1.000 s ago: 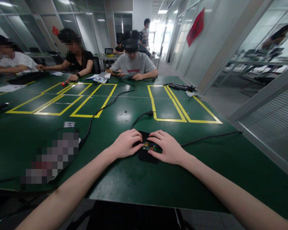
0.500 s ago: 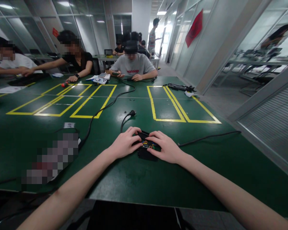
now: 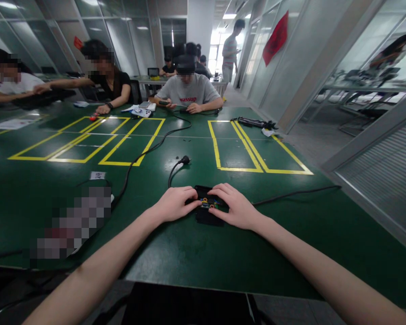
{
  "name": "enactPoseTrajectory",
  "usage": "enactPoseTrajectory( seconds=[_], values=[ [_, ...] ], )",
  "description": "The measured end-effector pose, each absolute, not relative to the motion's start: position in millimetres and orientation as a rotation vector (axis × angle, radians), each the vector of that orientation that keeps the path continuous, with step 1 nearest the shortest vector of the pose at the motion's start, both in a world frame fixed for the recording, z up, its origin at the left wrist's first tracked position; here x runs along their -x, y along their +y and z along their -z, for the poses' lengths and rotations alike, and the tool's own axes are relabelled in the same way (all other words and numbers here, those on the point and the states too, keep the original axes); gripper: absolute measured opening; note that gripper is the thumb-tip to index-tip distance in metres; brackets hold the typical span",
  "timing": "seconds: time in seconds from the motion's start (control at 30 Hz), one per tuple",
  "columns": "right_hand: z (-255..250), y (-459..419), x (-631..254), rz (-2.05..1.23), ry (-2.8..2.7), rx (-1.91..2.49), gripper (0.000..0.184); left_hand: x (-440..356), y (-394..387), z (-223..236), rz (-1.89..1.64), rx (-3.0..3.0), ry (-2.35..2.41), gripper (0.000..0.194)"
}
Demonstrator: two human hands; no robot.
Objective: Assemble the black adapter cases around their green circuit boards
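A small black device with coloured parts on top lies on the green table just in front of me. My left hand rests on its left side with fingers curled onto it. On the right side sits my right hand, fingers bent over the coloured parts. Both hands press or grip the device. A black cable ending in a plug curves away from the device's far left side.
Yellow tape rectangles mark the table ahead. Another black cable runs off to the right. A white tag lies to the left. Three people sit at the far side with tools and papers; one more stands in the corridor.
The device and both hands shifted slightly; the plug end of the cable swung left from near the yellow tape. The standing person in the corridor walked to the right.
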State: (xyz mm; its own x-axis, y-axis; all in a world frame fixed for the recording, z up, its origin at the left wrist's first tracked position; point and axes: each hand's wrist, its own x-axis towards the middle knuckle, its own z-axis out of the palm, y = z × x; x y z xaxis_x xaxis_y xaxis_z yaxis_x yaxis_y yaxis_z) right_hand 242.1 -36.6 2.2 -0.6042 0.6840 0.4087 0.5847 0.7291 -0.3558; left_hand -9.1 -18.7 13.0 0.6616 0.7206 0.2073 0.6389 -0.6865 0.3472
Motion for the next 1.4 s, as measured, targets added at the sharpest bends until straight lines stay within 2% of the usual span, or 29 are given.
enactPoseTrajectory(
  seconds=[0.13,0.37,0.7,0.83,1.03,1.23,1.4],
  values=[
    [-6.3,-37.8,-245.1,-0.198,-2.393,0.993,0.03,10.4,-17.6,-13.8,-0.524,-2.625,1.11,0.02],
    [-9.2,-32.8,-261.1,-0.209,-2.438,1.042,0.01,11.3,-20.2,-17.7,-0.726,-2.514,1.087,0.022],
    [-9.5,-47.4,-260.6,-0.168,-2.549,0.704,0.016,13.1,-29.7,-22.1,-0.619,-2.427,0.849,0.017],
    [-7.8,-43.1,-260.2,-0.128,-2.568,0.765,0.017,12.0,-26.7,-17.8,-0.568,-2.447,0.98,0.013],
    [-7.7,-32.1,-264.6,-0.146,-2.472,1.011,0.014,11.0,-22.9,-16.2,-0.634,-2.491,1.111,0.02],
    [-11.9,-34.7,-268.9,-0.262,-2.504,0.859,0.009,12.4,-22.6,-16.6,-0.639,-2.466,1.019,0.017],
    [-13.0,-35.5,-266.9,-0.187,-2.576,0.817,0.021,14.6,-22.2,-18.9,-0.603,-2.446,0.913,0.014]
  ],
)
